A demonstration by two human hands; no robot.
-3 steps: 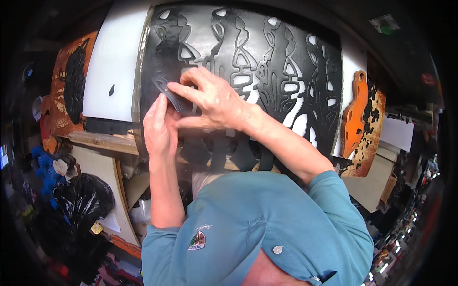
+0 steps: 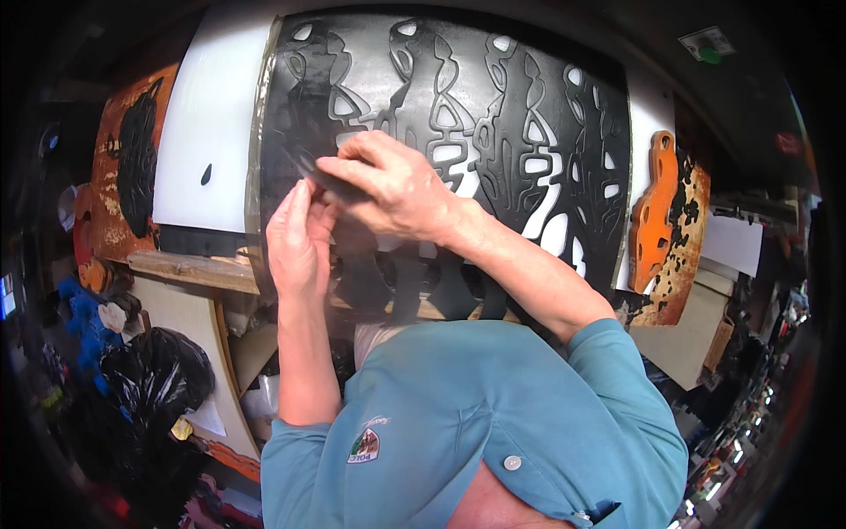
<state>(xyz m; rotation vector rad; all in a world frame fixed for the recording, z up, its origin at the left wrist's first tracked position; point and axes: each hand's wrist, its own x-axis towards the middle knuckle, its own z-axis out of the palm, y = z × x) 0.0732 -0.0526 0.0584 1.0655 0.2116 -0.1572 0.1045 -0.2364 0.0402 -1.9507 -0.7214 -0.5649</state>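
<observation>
A small flat black cut-out piece (image 2: 337,185) is up between my hands, blurred by motion. My right hand (image 2: 401,187) grips it from the right, thumb underneath and fingertips along its upper end. Close against its left edge are the bunched fingertips of my left hand (image 2: 298,240), which seem to pinch it; their exact hold is partly hidden. Below both hands lies a large black sheet (image 2: 374,48), cut through with looping shapes. White shows through many of its openings. Several dark strips (image 2: 407,286) hang at the sheet's near edge.
Left of the sheet is a white board (image 2: 216,115) with a small black drop-shaped bit (image 2: 206,174). An orange cut-out shape (image 2: 654,212) lies on the right. A wooden strip (image 2: 189,267) and black plastic bag (image 2: 159,375) are at lower left.
The black piece has tilted, so its face shows less and it looks narrower and more blurred. My right hand has shifted slightly, and the left fingers have curled closer in.
</observation>
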